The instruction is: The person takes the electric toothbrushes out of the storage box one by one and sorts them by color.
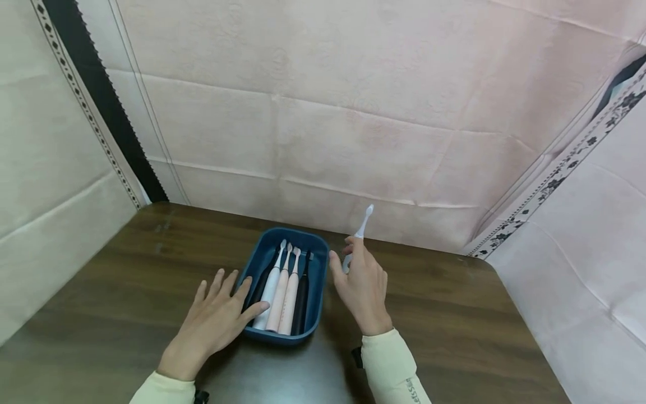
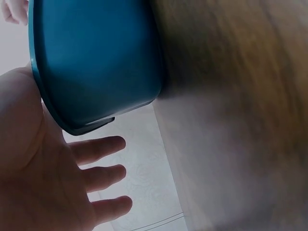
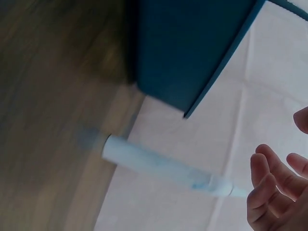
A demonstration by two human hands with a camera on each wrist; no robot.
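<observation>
Head view: resting the spread left hand on the eight-o'clock rim of the tray, poising the right hand, thumb and fingers apart, by the pale toothbrush at two o'clock.

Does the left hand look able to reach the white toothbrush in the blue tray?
Probably yes: the left hand, thumb over the rim, lies close by the white toothbrush, and the blue tray is open on top.

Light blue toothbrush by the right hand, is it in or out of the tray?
Out: the right wrist view shows that toothbrush outside the blue tray, with a gap between them.
</observation>
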